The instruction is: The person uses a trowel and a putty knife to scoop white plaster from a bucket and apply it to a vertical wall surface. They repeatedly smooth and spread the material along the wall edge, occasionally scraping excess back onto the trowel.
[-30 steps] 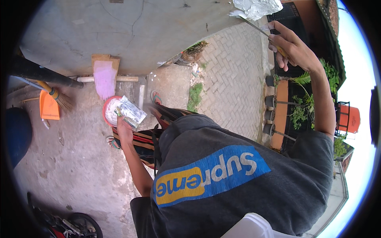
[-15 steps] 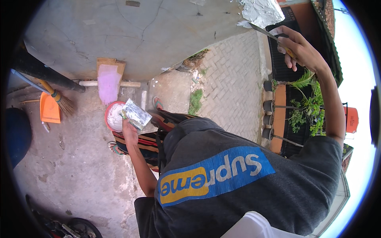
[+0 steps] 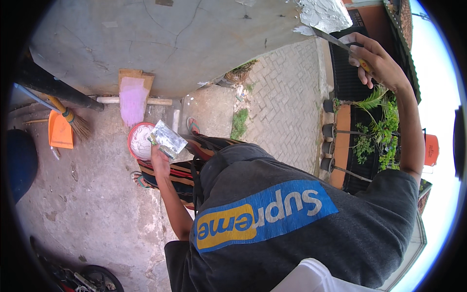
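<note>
In my left hand [image 3: 159, 158] I grip a wide metal scraper [image 3: 169, 136] smeared with white paste, just beside and partly over a red bucket [image 3: 139, 141] of white paste. My right hand [image 3: 377, 62] is raised at the upper right, closed on the handle of a long putty knife [image 3: 333, 40], whose tip is at a rough white coated patch [image 3: 325, 13] on the cracked grey wall [image 3: 194, 44]. A pink-smeared board [image 3: 132, 97] rests by the wall's foot behind the bucket.
A broom [image 3: 75, 121], orange dustpan [image 3: 61, 136], blue drum [image 3: 23, 165] and black pole [image 3: 73, 85] are at the left. A motorbike [image 3: 97, 282] is low left. A pale pipe [image 3: 160, 101] lies along the wall. A paved path [image 3: 287, 97] runs toward potted plants [image 3: 328, 131] on the right.
My right hand and the knife have moved right and slightly down along the white patch's lower edge. The view has shifted slightly; my left hand still holds the scraper by the bucket.
</note>
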Action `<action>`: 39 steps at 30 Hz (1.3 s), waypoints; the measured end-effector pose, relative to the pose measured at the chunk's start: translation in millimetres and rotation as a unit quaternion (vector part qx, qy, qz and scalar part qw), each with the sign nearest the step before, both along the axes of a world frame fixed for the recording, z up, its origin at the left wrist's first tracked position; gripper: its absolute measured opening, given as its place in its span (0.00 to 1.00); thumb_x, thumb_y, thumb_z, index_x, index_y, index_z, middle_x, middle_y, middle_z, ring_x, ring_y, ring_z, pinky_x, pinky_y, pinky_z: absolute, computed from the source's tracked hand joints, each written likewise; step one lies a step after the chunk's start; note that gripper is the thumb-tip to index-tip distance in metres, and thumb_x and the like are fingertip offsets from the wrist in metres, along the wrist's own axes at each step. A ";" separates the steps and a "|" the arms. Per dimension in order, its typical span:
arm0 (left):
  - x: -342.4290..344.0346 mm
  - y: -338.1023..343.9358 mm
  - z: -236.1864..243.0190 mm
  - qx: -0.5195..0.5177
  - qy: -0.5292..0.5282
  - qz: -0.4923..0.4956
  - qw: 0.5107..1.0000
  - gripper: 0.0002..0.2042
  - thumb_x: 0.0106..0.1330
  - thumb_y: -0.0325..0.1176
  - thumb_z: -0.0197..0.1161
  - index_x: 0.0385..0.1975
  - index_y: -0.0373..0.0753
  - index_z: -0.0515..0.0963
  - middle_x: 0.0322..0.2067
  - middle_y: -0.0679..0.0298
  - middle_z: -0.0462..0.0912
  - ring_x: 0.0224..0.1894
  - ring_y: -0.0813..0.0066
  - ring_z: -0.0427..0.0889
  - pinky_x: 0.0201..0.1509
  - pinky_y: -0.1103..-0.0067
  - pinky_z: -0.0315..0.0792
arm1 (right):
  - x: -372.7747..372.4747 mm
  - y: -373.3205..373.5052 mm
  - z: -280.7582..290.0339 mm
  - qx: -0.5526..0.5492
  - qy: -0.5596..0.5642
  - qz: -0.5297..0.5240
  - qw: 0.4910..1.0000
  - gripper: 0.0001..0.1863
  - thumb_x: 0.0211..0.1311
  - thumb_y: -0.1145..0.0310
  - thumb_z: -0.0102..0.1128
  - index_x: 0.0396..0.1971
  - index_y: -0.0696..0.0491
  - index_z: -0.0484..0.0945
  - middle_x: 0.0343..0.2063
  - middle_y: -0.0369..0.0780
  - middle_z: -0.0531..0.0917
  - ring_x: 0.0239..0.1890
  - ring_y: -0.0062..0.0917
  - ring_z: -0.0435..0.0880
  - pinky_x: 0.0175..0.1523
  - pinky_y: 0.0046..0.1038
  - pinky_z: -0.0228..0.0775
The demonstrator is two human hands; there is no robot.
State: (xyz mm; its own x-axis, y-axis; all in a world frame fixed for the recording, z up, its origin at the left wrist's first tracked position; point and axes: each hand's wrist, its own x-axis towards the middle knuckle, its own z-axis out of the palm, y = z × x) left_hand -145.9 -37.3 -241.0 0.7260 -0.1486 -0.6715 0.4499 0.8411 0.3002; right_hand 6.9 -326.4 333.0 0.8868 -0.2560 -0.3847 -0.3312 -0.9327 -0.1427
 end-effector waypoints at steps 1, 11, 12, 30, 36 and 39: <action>0.8 -0.9 1.3 0.005 0.003 -0.002 1.000 0.19 0.64 0.33 0.51 0.54 0.35 0.66 0.48 0.59 0.75 0.52 0.66 0.75 0.58 0.70 0.67 | 0.2 0.3 1.1 0.002 -0.003 0.001 1.000 0.19 0.65 0.63 0.44 0.51 0.56 0.68 0.21 0.32 0.70 0.15 0.13 0.74 0.17 0.15 0.68; 1.3 -2.5 -4.4 0.036 0.046 0.001 0.998 0.14 0.59 0.33 0.55 0.45 0.40 0.71 0.33 0.69 0.74 0.34 0.79 0.75 0.41 0.81 0.71 | 8.6 -14.8 16.4 0.042 0.026 0.017 0.999 0.17 0.66 0.62 0.44 0.49 0.56 0.69 0.22 0.33 0.70 0.13 0.13 0.73 0.16 0.15 0.67; -1.4 -2.6 -7.0 0.036 0.037 0.001 0.999 0.14 0.59 0.34 0.55 0.45 0.40 0.71 0.33 0.69 0.74 0.34 0.79 0.75 0.41 0.81 0.70 | 10.9 -17.6 18.7 0.056 0.036 0.016 0.998 0.17 0.67 0.62 0.44 0.50 0.56 0.69 0.22 0.33 0.70 0.13 0.13 0.73 0.15 0.15 0.67; 9.9 -15.5 20.8 -0.023 -0.056 -0.004 0.998 0.21 0.66 0.33 0.45 0.59 0.33 0.61 0.54 0.57 0.72 0.57 0.65 0.73 0.62 0.68 0.66 | -32.4 -0.2 58.5 0.112 0.049 0.054 0.991 0.21 0.66 0.63 0.42 0.53 0.61 0.63 0.13 0.30 0.66 0.04 0.14 0.67 0.08 0.11 0.59; 49.7 -31.8 118.6 0.010 -0.104 -0.040 0.994 0.17 0.67 0.31 0.48 0.53 0.31 0.67 0.46 0.57 0.77 0.47 0.69 0.79 0.53 0.73 0.74 | -55.3 26.1 -56.3 0.132 0.020 0.218 0.967 0.18 0.61 0.68 0.53 0.49 0.62 0.73 0.15 0.34 0.74 0.16 0.14 0.67 0.25 0.20 0.59; 63.1 -29.5 154.4 -0.073 -0.125 -0.056 0.988 0.18 0.65 0.28 0.52 0.54 0.30 0.67 0.45 0.58 0.77 0.43 0.73 0.80 0.46 0.76 0.76 | -52.7 47.6 -117.6 0.146 0.007 0.246 0.958 0.19 0.58 0.71 0.58 0.49 0.60 0.73 0.19 0.37 0.76 0.19 0.18 0.70 0.27 0.24 0.63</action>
